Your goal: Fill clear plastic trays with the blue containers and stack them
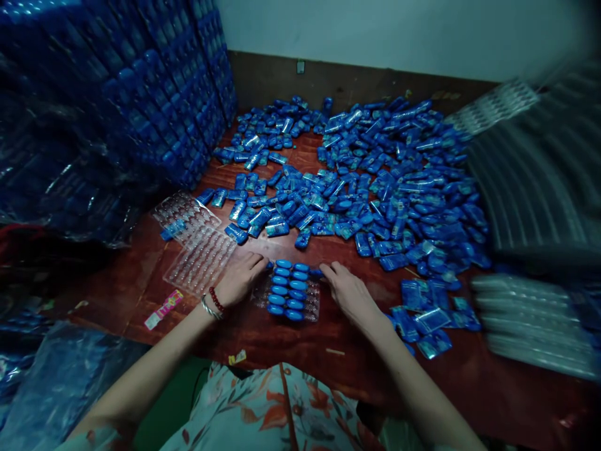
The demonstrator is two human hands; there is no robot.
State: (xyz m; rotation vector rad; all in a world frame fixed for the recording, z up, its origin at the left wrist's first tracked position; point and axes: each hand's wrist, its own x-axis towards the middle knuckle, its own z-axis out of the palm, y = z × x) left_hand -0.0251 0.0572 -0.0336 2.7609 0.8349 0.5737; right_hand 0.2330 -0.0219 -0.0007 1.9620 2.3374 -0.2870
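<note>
A clear plastic tray [312, 307] with rows of small moulded pockets lies on the table in front of me. Glossy blue oval packs [280, 290] sit on it in two columns side by side. At the tray's far left corner, my left hand [245, 270] pinches a small blue pack [269, 265], mostly hidden by the fingers. My right hand [346, 291] mirrors it on the far right, fingertips closed on another small blue pack [317, 273]. A red bead bracelet and a silver bangle circle my left wrist.
Beyond my hands spreads a large heap of loose blue packs [399, 181]. Clear trays [200, 260] lie at left; stacked trays [530, 326] stand at right. A tall wall of blue packs [154, 106] rises at left. A pink label [163, 309] lies near the front edge.
</note>
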